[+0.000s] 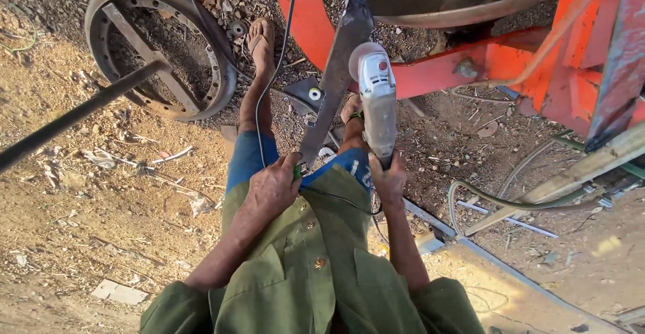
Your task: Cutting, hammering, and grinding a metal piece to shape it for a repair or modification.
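My left hand [274, 187] grips the near end of a long flat metal blade [339, 72], which slants up and away to a pointed tip near the orange frame. My right hand [388, 178] holds the grey body of an angle grinder [377, 102]; its head with a red button lies against the blade's right edge. The grinder's black cable [272, 78] runs past my left leg. Both my feet in sandals stand on the dirt below the blade. I wear a green shirt and blue shorts.
An orange steel machine frame [510, 58] fills the upper right. A rusty round wheel rim [158, 45] lies on the ground upper left, with a dark bar [74, 115] crossing it. Hoses, a wooden pole [571, 173] and scrap litter the sandy ground at right.
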